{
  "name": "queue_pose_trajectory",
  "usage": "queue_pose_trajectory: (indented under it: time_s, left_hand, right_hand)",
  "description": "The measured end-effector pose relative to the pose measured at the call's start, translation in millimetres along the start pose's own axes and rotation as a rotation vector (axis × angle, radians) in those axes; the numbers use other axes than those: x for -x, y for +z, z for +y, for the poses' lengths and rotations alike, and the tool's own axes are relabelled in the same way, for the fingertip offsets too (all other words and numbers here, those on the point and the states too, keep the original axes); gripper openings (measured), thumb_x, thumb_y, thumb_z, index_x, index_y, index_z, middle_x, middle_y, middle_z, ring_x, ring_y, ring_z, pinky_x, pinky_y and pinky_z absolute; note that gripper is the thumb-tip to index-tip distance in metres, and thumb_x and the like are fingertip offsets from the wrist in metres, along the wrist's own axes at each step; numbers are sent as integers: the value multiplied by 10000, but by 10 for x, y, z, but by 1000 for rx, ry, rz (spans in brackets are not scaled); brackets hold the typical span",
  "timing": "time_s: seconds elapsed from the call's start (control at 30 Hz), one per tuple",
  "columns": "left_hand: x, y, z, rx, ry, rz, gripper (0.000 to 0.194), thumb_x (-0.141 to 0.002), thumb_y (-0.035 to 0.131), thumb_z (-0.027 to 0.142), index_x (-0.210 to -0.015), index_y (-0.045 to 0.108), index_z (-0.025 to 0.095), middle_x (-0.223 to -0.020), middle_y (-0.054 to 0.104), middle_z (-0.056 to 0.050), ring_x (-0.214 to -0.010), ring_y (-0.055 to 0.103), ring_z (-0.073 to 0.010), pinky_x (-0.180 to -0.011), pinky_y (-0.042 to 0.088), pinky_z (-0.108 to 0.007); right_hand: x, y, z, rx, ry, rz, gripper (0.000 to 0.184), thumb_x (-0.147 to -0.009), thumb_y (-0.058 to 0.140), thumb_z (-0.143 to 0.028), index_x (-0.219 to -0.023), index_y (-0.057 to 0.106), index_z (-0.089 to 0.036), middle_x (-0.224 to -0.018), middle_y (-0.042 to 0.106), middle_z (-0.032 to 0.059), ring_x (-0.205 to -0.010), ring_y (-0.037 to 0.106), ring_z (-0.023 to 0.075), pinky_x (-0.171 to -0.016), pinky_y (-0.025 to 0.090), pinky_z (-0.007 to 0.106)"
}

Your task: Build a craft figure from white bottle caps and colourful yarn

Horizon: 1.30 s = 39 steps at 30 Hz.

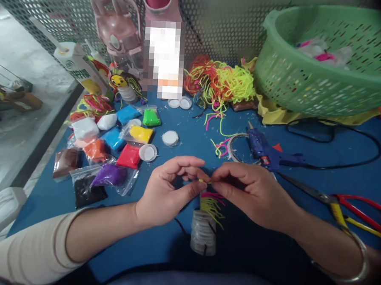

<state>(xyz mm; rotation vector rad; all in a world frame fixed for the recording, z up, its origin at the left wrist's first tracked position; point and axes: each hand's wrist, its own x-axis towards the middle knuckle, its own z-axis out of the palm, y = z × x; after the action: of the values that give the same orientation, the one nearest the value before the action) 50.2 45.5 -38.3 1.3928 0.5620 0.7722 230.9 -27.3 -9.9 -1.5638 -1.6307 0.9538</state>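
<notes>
My left hand (172,188) and my right hand (251,192) meet fingertip to fingertip above the blue table. Between them is a tiny yellow piece (201,181), too small to tell whether it is clay or yarn. The left thumb and a finger pinch it, while the left index finger stretches out above. The right thumb and index finger are pressed together at its other side. Just below hang yellow and pink yarn strands (213,207), over a stack of clear plastic caps (203,233) with dark cords at its side and front.
Bagged coloured clay, such as a purple packet (109,175), lies left, near loose white caps (170,138). Behind are a yarn tangle (222,82) and a decorated figure (123,83). On the right are a glue gun (263,146), scissors (326,198) and a green basket (321,87).
</notes>
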Motion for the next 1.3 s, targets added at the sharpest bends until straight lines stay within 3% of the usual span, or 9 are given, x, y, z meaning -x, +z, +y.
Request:
queue_pose_trajectory:
  time_s: [0.2,0.37,0.6,0.9,1.2,1.3]
  left_hand:
    - [93,-41,20,-127,54,-34,278,-797,662,73,-1031,594,206,-842,688,-11,-775,620,-107,-735,506,-225]
    - [155,-111,-22,-210,30,-8,369,-829,589,61,-1148,525,237,-965,602,-25,-844,573,-108,-774,500,-230]
    - [211,-158,-37,-441,258,-91,562,-760,588,-17,-1229,458,264,-960,622,-26,-902,593,-152,-841,494,-298]
    - [167,-121,28,-683,332,-188,363,-775,649,94,-1100,571,235,-915,679,-47,-884,604,-183,-801,498,-321]
    - [193,-111,-28,-672,309,-185,677,-754,667,100,-1333,369,286,-980,680,-25,-953,596,-186,-877,448,-337]
    - [189,-110,-26,-681,282,-186,694,-758,662,102,-1342,338,287,-999,671,-16,-953,607,-172,-889,441,-322]
  right_hand:
    - [32,-19,14,55,-47,-33,129,-865,550,-150,-869,666,-206,-702,653,-27,-592,553,90,-538,424,199]
    - [41,-17,48,102,-96,-31,111,-863,567,-156,-839,665,-204,-702,662,-34,-598,566,80,-552,424,191]
    - [55,4,71,134,-100,-15,110,-854,583,-148,-845,678,-204,-705,671,-40,-594,584,67,-549,427,171]
    - [70,31,98,230,-172,1,107,-844,590,-143,-866,673,-206,-711,674,-24,-620,608,94,-565,433,200]
    - [68,21,94,238,-210,-25,142,-829,561,-96,-866,655,-195,-728,661,-17,-640,599,94,-589,431,202]
    - [65,22,95,221,-216,-28,144,-823,558,-80,-857,649,-187,-728,649,-15,-642,590,91,-596,427,200]
